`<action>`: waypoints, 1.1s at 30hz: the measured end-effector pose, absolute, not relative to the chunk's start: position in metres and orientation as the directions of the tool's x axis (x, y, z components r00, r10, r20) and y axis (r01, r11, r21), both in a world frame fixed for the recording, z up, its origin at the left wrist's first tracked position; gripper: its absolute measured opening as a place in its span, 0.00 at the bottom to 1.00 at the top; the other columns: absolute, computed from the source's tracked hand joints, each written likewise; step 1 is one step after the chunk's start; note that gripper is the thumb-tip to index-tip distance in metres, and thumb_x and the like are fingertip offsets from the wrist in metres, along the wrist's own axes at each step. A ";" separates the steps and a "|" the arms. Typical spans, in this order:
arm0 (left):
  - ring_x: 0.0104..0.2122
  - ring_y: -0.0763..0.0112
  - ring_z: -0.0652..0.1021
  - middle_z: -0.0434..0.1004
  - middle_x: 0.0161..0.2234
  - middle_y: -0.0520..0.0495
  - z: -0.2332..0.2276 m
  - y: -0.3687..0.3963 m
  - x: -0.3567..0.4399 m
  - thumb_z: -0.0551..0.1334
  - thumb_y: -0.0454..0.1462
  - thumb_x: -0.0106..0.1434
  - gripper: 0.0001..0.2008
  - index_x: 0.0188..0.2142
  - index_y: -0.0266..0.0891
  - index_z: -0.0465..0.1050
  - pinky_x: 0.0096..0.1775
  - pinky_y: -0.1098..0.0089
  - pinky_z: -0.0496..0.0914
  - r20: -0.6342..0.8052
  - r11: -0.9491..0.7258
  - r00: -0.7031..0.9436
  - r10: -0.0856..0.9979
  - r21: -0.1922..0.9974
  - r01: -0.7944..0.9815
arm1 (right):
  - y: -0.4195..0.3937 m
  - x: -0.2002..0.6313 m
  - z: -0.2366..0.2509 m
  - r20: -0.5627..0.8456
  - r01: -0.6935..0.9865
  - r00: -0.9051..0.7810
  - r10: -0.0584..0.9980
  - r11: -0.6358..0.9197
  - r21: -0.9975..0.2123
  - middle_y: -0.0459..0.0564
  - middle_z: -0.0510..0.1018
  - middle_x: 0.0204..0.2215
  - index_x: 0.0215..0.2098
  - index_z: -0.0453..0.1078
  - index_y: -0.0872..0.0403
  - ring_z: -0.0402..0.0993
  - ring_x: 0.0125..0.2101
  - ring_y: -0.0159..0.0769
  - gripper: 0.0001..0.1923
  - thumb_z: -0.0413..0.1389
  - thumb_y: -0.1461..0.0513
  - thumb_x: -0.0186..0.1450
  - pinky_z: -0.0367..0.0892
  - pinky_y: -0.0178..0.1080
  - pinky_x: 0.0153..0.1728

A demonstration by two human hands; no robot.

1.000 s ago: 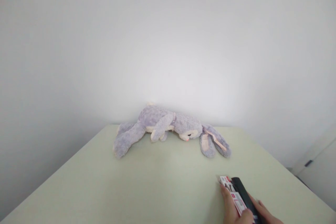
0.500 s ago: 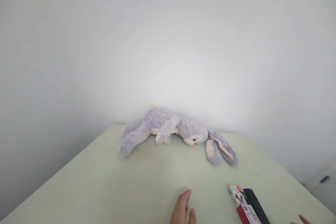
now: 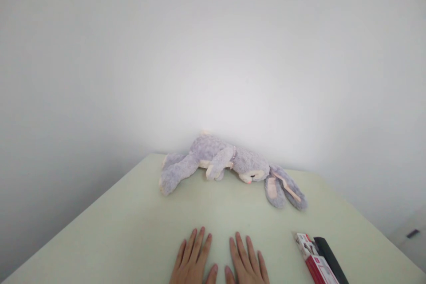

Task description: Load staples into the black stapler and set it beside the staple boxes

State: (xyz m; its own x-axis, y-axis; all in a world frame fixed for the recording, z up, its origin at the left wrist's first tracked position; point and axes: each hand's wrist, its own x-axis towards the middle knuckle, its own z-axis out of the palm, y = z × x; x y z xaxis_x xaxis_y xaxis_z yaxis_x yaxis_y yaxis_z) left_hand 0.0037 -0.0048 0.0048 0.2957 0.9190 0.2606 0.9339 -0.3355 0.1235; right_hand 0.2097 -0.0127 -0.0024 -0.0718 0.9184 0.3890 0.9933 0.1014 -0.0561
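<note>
Palm down on the pale green table (image 3: 126,226), my left hand (image 3: 192,259) lies flat with its fingers spread and holds nothing. My right hand (image 3: 246,261) rests flat beside it, fingers apart, also holding nothing. The two thumbs point toward each other with a small gap between them. Beyond both hands, a lavender plush rabbit (image 3: 216,159) lies on its side along the back of the table, legs to the left and long ears to the right. Neither hand touches it.
To the right of my right hand are a red and white box (image 3: 319,268) and a dark, long case (image 3: 331,257) lying side by side. A white wall (image 3: 213,53) rises behind the table. At far right a pale surface has a dark handle-like piece (image 3: 412,234).
My left hand has moved left and turned flat with fingers spread. My right hand has come in from the lower right edge to lie beside it. The view has shifted slightly.
</note>
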 end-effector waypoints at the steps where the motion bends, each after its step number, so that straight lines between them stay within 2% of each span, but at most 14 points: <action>1: 0.69 0.52 0.59 0.45 0.72 0.53 0.009 -0.006 0.005 0.52 0.53 0.72 0.31 0.71 0.58 0.42 0.66 0.48 0.63 0.227 -0.328 0.290 0.930 0.151 0.933 | -0.013 0.209 -0.004 0.402 0.994 -0.079 0.912 0.104 -0.038 0.46 0.65 0.66 0.65 0.68 0.43 0.65 0.64 0.58 0.30 0.53 0.51 0.65 0.63 0.65 0.61; 6: 0.71 0.49 0.54 0.42 0.72 0.51 0.025 -0.007 0.009 0.53 0.54 0.71 0.34 0.71 0.56 0.41 0.67 0.43 0.57 0.127 -0.305 0.283 0.951 0.219 0.927 | -0.014 0.211 -0.006 0.405 0.994 -0.106 0.908 0.113 0.006 0.44 0.62 0.67 0.66 0.65 0.42 0.65 0.64 0.57 0.30 0.53 0.51 0.65 0.64 0.64 0.60; 10: 0.71 0.51 0.53 0.42 0.72 0.53 0.029 -0.010 0.010 0.50 0.54 0.72 0.32 0.71 0.56 0.42 0.68 0.43 0.56 0.133 -0.312 0.289 0.948 0.214 0.925 | -0.015 0.213 -0.004 0.403 0.992 -0.118 0.908 0.129 -0.002 0.43 0.59 0.68 0.67 0.63 0.41 0.63 0.65 0.57 0.30 0.52 0.48 0.67 0.64 0.63 0.60; 14: 0.71 0.51 0.53 0.42 0.72 0.53 0.028 -0.010 0.010 0.49 0.54 0.72 0.31 0.70 0.55 0.43 0.67 0.42 0.57 0.106 -0.300 0.284 0.953 0.205 0.932 | -0.016 0.213 -0.005 0.412 0.989 -0.108 0.905 0.139 -0.047 0.43 0.59 0.68 0.67 0.63 0.42 0.62 0.66 0.56 0.31 0.52 0.49 0.67 0.63 0.62 0.62; 19: 0.71 0.50 0.55 0.43 0.72 0.53 0.025 -0.007 0.008 0.51 0.54 0.72 0.31 0.70 0.56 0.44 0.67 0.43 0.57 0.118 -0.310 0.291 0.949 0.208 0.928 | -0.015 0.213 -0.008 0.418 0.992 -0.110 0.902 0.127 -0.013 0.42 0.58 0.68 0.67 0.63 0.44 0.63 0.65 0.55 0.32 0.52 0.49 0.66 0.65 0.62 0.61; 24: 0.71 0.51 0.54 0.43 0.72 0.53 0.027 -0.006 0.006 0.51 0.55 0.72 0.32 0.70 0.56 0.43 0.68 0.44 0.56 0.087 -0.299 0.286 0.954 0.225 0.927 | -0.013 0.215 -0.010 0.429 0.991 -0.111 0.896 0.131 -0.018 0.40 0.58 0.68 0.66 0.64 0.40 0.64 0.65 0.55 0.30 0.52 0.50 0.66 0.65 0.60 0.61; 29: 0.71 0.50 0.54 0.43 0.72 0.53 0.024 -0.004 0.006 0.52 0.54 0.71 0.32 0.70 0.57 0.43 0.68 0.43 0.55 0.069 -0.287 0.279 0.958 0.238 0.928 | -0.013 0.215 -0.011 0.423 0.992 -0.109 0.899 0.128 -0.016 0.41 0.59 0.67 0.66 0.65 0.42 0.65 0.64 0.55 0.31 0.53 0.50 0.65 0.67 0.62 0.60; 33: 0.71 0.48 0.54 0.43 0.72 0.51 0.020 -0.002 0.006 0.54 0.55 0.70 0.33 0.70 0.56 0.42 0.68 0.43 0.55 0.067 -0.278 0.270 0.961 0.243 0.929 | -0.012 0.214 -0.013 0.413 0.993 -0.101 0.905 0.114 -0.007 0.40 0.60 0.67 0.65 0.65 0.40 0.65 0.64 0.55 0.31 0.53 0.50 0.64 0.66 0.61 0.60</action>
State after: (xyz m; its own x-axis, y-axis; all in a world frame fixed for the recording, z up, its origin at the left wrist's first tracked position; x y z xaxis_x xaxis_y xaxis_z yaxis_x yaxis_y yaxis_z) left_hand 0.0058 -0.0017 0.0196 0.2701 0.9605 0.0665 0.9293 -0.2782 0.2431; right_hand 0.2144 -0.0119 -0.0125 -0.1007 0.9051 0.4130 0.9935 0.1139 -0.0074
